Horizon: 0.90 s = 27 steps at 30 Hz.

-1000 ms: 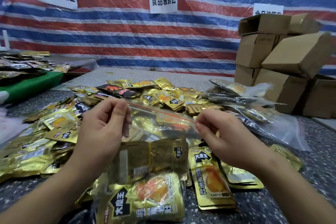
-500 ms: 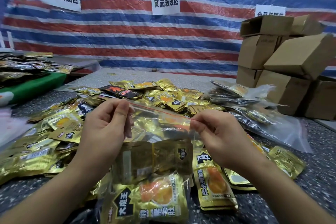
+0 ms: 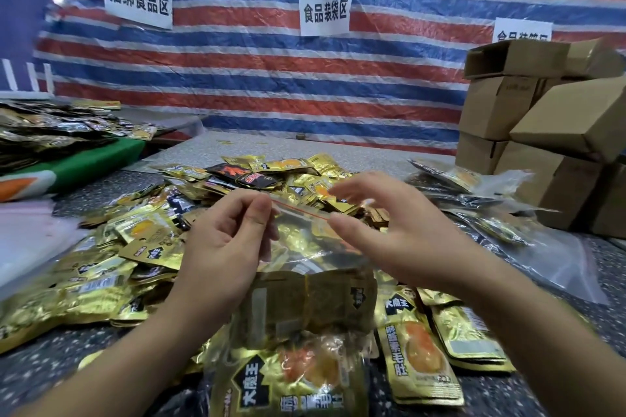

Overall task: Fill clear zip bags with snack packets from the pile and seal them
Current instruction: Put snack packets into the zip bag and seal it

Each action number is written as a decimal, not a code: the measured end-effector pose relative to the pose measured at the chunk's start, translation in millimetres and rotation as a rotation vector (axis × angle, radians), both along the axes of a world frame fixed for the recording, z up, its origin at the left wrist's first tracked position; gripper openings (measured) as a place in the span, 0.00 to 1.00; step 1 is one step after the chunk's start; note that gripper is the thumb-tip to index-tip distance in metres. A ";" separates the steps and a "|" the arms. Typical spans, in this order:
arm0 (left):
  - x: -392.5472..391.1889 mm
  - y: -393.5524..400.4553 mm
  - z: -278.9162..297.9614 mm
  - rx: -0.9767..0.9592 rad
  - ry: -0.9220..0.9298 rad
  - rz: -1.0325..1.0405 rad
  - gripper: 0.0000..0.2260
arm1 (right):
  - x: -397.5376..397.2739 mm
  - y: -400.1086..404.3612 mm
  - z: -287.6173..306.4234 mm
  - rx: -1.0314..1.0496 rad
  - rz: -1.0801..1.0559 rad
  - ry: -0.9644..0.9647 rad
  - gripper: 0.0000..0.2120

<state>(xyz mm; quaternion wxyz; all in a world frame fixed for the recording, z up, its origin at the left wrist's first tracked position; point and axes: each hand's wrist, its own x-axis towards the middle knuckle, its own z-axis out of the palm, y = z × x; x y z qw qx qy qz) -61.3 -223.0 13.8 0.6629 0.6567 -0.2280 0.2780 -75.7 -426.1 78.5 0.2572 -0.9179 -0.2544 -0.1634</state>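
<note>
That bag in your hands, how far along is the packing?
Done: filled bags lie at right. In hand: a zip bag already holding packets; the left hand pinches its red-lined top, the right hand is open at the strip. Left: sealing it, plus a big pile of loose packets.

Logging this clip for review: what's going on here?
A person is closing a clear zip bag with a red strip, already holding gold foil snack packets. The left hand pinches the strip's left end; the right hand, fingers spread, touches its other end. The loose packet pile lies behind on the speckled table.
</note>
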 end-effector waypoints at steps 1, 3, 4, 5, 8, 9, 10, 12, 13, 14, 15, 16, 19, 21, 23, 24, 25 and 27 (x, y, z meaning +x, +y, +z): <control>-0.4 0.5 -0.2 0.002 -0.011 0.001 0.11 | 1.8 11.1 6.6 0.010 0.029 0.030 0.18; -1.9 0.2 -0.6 0.005 -0.037 0.006 0.10 | 3.1 30.2 16.2 0.010 0.069 0.061 0.11; -2.2 -0.6 -0.4 0.006 -0.050 0.011 0.10 | 3.4 37.5 19.4 0.004 0.081 0.066 0.08; -2.5 -1.2 -0.2 0.004 -0.058 0.019 0.10 | 3.8 42.8 21.2 -0.003 0.087 0.068 0.06; -1.8 -0.6 0.9 0.010 -0.075 0.052 0.10 | 6.6 51.3 21.1 0.022 0.103 0.077 0.05; -1.6 0.4 1.4 0.018 -0.084 0.064 0.10 | 7.1 53.3 20.0 0.038 0.115 0.087 0.06; -1.8 1.2 1.7 0.028 -0.098 0.077 0.10 | 6.9 55.1 18.8 0.052 0.127 0.100 0.07; -2.3 2.7 1.9 0.055 -0.129 0.103 0.11 | 7.0 58.2 16.4 0.069 0.137 0.111 0.09; -2.5 2.9 1.8 0.072 -0.139 0.115 0.11 | 7.5 58.9 15.3 0.073 0.129 0.108 0.09; -2.6 2.8 1.5 0.089 -0.142 0.123 0.11 | 8.1 59.3 14.4 0.076 0.116 0.105 0.10; -2.8 2.8 1.3 0.106 -0.140 0.126 0.12 | 8.4 59.1 13.7 0.079 0.105 0.105 0.10; -2.9 2.8 1.4 0.122 -0.133 0.125 0.12 | 8.4 58.9 13.3 0.079 0.101 0.109 0.09; -3.5 5.2 2.8 0.142 -0.079 0.092 0.14 | 7.6 58.1 12.4 0.095 0.112 0.146 0.08; -4.6 7.4 4.5 0.153 -0.066 0.068 0.13 | 7.9 57.0 12.4 0.123 0.111 0.161 0.08; -6.6 7.9 5.8 0.195 -0.093 0.064 0.11 | 8.5 55.7 12.5 0.142 0.099 0.166 0.08; -7.6 7.8 6.3 0.217 -0.107 0.069 0.10 | 8.3 55.3 12.1 0.143 0.097 0.164 0.08; -8.0 7.6 6.6 0.236 -0.120 0.079 0.09 | 8.1 55.1 11.4 0.136 0.096 0.155 0.07; -7.9 7.6 7.2 0.273 -0.156 0.118 0.09 | 7.7 55.4 9.4 0.118 0.080 0.118 0.08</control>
